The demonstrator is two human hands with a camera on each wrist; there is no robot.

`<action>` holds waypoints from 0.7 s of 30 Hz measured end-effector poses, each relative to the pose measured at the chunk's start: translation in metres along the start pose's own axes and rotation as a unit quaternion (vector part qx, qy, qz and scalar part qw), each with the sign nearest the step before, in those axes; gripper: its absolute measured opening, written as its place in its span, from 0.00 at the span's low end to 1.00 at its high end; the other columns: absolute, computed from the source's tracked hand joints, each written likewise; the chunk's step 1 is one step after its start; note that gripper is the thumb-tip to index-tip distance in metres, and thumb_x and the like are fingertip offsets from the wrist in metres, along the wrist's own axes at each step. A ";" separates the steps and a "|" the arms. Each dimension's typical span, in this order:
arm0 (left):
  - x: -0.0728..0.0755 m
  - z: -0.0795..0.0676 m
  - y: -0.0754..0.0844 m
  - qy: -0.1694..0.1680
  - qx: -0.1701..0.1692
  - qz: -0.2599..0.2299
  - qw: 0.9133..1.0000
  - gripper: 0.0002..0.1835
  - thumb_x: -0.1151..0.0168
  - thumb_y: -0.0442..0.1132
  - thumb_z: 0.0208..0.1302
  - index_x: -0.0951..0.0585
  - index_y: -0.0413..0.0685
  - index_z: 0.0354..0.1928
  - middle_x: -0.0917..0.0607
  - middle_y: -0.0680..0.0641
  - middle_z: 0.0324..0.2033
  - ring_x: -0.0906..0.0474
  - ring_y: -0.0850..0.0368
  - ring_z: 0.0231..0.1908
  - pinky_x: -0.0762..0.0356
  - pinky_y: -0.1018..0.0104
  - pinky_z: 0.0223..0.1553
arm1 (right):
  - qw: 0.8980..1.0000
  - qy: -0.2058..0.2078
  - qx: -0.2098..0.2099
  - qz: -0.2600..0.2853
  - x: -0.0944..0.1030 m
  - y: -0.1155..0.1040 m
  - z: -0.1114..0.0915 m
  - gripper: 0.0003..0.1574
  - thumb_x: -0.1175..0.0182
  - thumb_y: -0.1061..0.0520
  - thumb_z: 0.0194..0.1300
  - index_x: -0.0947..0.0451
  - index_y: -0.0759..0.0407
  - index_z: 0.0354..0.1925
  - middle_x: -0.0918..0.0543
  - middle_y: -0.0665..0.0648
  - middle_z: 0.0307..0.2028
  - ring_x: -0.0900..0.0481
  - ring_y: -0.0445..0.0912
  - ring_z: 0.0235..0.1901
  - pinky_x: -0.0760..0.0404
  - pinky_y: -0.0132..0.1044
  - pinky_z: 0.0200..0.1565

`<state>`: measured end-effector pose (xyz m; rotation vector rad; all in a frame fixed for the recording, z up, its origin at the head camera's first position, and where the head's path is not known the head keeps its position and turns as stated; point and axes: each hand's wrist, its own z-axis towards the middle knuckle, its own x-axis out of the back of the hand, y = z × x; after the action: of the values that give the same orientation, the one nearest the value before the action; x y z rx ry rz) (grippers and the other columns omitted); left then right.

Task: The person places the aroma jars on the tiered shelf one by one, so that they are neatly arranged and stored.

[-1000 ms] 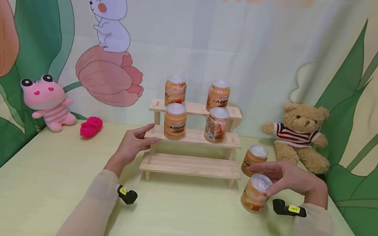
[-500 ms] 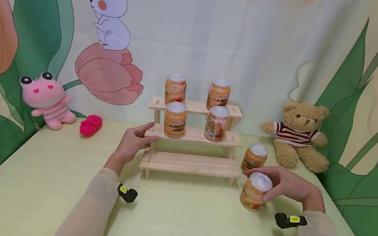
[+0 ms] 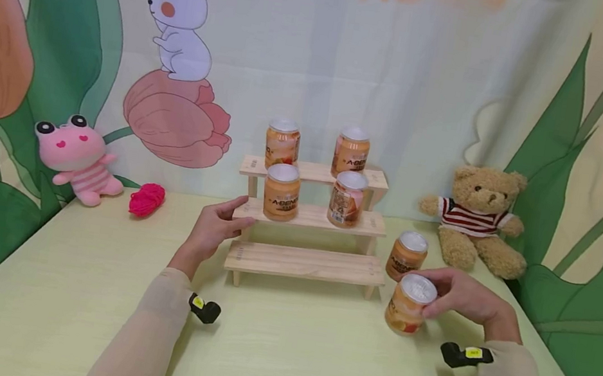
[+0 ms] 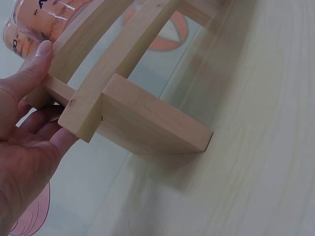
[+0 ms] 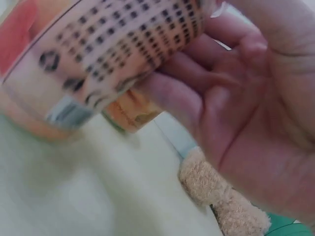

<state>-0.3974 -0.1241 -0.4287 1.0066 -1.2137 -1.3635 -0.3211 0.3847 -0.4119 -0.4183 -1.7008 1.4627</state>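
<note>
My right hand (image 3: 466,298) holds an orange-labelled can (image 3: 406,311) with a silver lid, thumb on the near side and fingers around the far side. Whether its base touches the table is hard to tell. Just behind it a similar can (image 3: 407,257) stands upright on the table. At the left end of a three-step wooden shelf (image 3: 304,263), my left hand (image 3: 211,233) grips the middle board; in the left wrist view the thumb (image 4: 42,56) lies above and the fingers curl underneath. Two cans stand on the top step, and a front pair, including a can (image 3: 281,193), on the middle one.
A teddy bear (image 3: 478,221) in a striped sweater sits at the back right. Over at the back left are a pink frog plush (image 3: 74,157) and a ball of red yarn (image 3: 147,200). A printed curtain (image 3: 310,53) hangs behind the table (image 3: 277,353).
My right fingers have closed around the front can, after hovering over its far side a second ago. The left hand stays on the shelf. The other cans have not moved.
</note>
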 end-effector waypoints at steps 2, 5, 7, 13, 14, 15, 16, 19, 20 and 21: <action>0.001 0.000 -0.001 -0.001 0.001 0.003 1.000 0.36 0.29 0.40 0.63 0.30 0.52 0.73 0.27 0.43 0.67 0.24 0.51 0.58 0.23 0.53 0.57 | 0.999 0.024 0.015 -0.017 -0.001 -0.005 0.000 0.38 0.28 0.69 0.54 0.26 0.71 0.63 0.15 0.58 0.50 0.16 0.51 0.48 0.16 0.43 0.48; 0.001 0.001 -0.001 -0.002 0.003 0.004 1.000 0.37 0.28 0.41 0.63 0.30 0.53 0.73 0.27 0.44 0.68 0.24 0.50 0.59 0.23 0.54 0.57 | 0.997 0.058 0.037 -0.034 -0.003 -0.020 0.004 0.38 0.28 0.71 0.53 0.26 0.72 0.63 0.14 0.58 0.48 0.15 0.49 0.45 0.15 0.43 0.44; 0.001 0.001 -0.001 -0.002 0.004 0.004 1.000 0.37 0.28 0.41 0.62 0.30 0.53 0.73 0.28 0.44 0.68 0.25 0.49 0.59 0.24 0.53 0.57 | 0.995 0.076 0.046 -0.045 -0.007 -0.033 0.008 0.39 0.27 0.71 0.52 0.27 0.73 0.63 0.14 0.57 0.47 0.15 0.49 0.43 0.14 0.43 0.42; 0.001 0.003 -0.001 -0.004 0.006 -0.002 1.000 0.36 0.28 0.40 0.63 0.30 0.54 0.73 0.29 0.44 0.69 0.26 0.48 0.61 0.25 0.51 0.59 | 0.988 0.118 0.049 -0.089 -0.028 -0.063 0.029 0.43 0.21 0.66 0.46 0.23 0.68 0.62 0.14 0.56 0.48 0.16 0.48 0.43 0.14 0.41 0.41; 0.001 0.003 -0.001 -0.004 0.007 -0.004 1.000 0.36 0.29 0.40 0.63 0.30 0.54 0.73 0.29 0.44 0.69 0.26 0.48 0.61 0.25 0.51 0.59 | 0.988 0.121 0.050 -0.087 -0.032 -0.067 0.033 0.43 0.21 0.66 0.46 0.23 0.67 0.62 0.15 0.57 0.48 0.16 0.48 0.44 0.14 0.41 0.41; 0.001 0.003 -0.001 -0.004 0.010 -0.006 1.000 0.36 0.29 0.40 0.63 0.31 0.54 0.73 0.29 0.45 0.69 0.26 0.48 0.61 0.26 0.51 0.59 | 0.987 0.123 0.054 -0.084 -0.036 -0.070 0.038 0.42 0.21 0.66 0.47 0.23 0.66 0.62 0.15 0.59 0.48 0.16 0.49 0.43 0.14 0.42 0.41; 0.001 0.003 0.000 -0.005 0.013 -0.008 1.000 0.36 0.29 0.39 0.64 0.31 0.54 0.73 0.30 0.44 0.70 0.27 0.47 0.62 0.26 0.51 0.59 | 0.988 0.125 0.056 -0.077 -0.040 -0.072 0.042 0.42 0.21 0.65 0.47 0.23 0.66 0.62 0.15 0.60 0.48 0.16 0.49 0.43 0.14 0.42 0.41; 0.000 -0.001 0.005 -0.008 0.019 -0.006 1.000 0.36 0.30 0.37 0.64 0.32 0.52 0.73 0.31 0.44 0.70 0.27 0.47 0.62 0.26 0.51 0.59 | 0.988 0.136 0.055 -0.046 -0.054 -0.081 0.055 0.43 0.21 0.65 0.48 0.23 0.65 0.63 0.14 0.62 0.47 0.16 0.51 0.44 0.14 0.43 0.41; -0.001 -0.001 0.006 -0.008 0.018 -0.005 1.000 0.36 0.30 0.37 0.64 0.32 0.52 0.73 0.31 0.44 0.70 0.27 0.47 0.62 0.26 0.51 0.59 | 0.988 0.139 0.053 -0.033 -0.060 -0.084 0.059 0.43 0.21 0.65 0.47 0.23 0.65 0.63 0.14 0.63 0.47 0.15 0.51 0.44 0.14 0.43 0.41; -0.001 -0.001 0.006 -0.008 0.017 -0.003 1.000 0.36 0.30 0.38 0.64 0.31 0.51 0.73 0.31 0.44 0.70 0.27 0.47 0.62 0.25 0.51 0.59 | 0.988 0.144 0.052 -0.027 -0.065 -0.087 0.064 0.43 0.20 0.64 0.47 0.23 0.65 0.62 0.14 0.63 0.46 0.15 0.51 0.43 0.14 0.43 0.41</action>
<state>-0.3950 -0.1234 -0.4233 1.0255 -1.2492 -1.3621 -0.3079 0.2736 -0.3536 -0.4971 -1.3908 1.3722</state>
